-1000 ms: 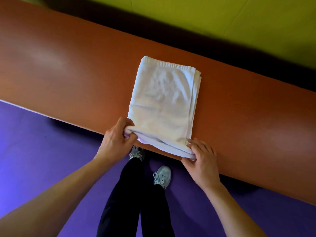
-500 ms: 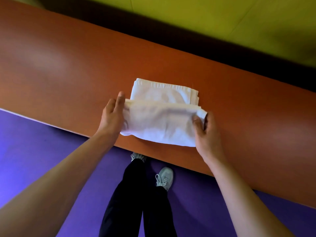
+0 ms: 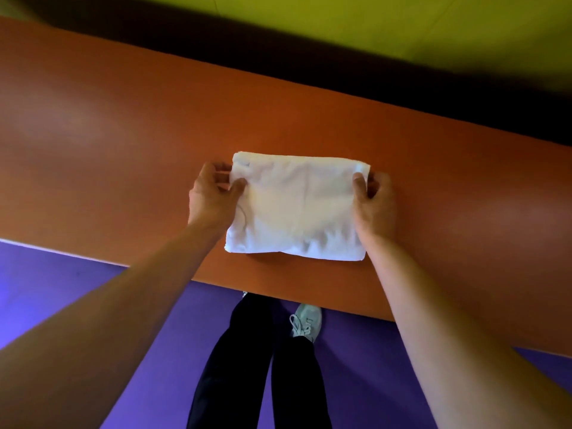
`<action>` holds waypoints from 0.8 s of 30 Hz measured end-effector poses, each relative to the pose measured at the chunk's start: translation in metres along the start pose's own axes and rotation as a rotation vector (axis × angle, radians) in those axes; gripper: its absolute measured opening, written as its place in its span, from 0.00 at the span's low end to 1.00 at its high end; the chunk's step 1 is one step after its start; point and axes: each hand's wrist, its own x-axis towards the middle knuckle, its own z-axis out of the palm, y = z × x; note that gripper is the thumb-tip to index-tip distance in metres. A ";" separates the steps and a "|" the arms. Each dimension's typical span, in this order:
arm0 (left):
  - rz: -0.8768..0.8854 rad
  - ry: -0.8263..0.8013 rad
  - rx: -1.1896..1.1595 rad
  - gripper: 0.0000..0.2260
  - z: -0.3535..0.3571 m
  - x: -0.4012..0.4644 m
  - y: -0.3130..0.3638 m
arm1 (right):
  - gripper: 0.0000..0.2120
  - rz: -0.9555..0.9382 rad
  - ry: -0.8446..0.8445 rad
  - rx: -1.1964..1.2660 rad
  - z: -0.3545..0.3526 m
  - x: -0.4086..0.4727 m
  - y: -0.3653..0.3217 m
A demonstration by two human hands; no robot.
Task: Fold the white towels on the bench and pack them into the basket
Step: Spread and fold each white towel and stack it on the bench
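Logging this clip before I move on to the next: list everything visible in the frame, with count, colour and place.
folded white terry towel: one, white, flat on the bench, near its front edge
long orange bench: one, orange, across the middle
purple floor: one, purple, nearest the camera
yellow-green floor: one, beyond the bench
basket: none in view
grey laced shoe: one, below the bench edge
black trouser legs: two, bottom centre
left hand: pinches the towel's left edge
right hand: pinches the towel's right edge

One towel (image 3: 295, 209), one bench (image 3: 123, 144), apparently one shoe (image 3: 306, 323).
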 end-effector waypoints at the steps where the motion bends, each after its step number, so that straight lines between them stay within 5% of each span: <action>1: -0.012 0.014 0.044 0.15 0.002 0.003 -0.003 | 0.23 0.046 -0.023 -0.033 0.001 0.000 0.003; 7: -0.177 -0.132 0.057 0.24 -0.001 -0.012 -0.012 | 0.31 0.283 -0.165 -0.179 -0.013 -0.042 0.012; 14: -0.170 -0.304 0.036 0.25 -0.011 -0.026 -0.008 | 0.15 0.489 -0.251 0.359 -0.023 -0.072 0.022; 18: -0.143 -0.300 0.008 0.21 -0.005 -0.041 0.001 | 0.05 0.420 -0.151 0.480 -0.034 -0.084 0.027; 24: -0.052 -0.355 -0.003 0.19 0.021 -0.073 0.032 | 0.09 0.392 -0.035 0.585 -0.083 -0.103 0.050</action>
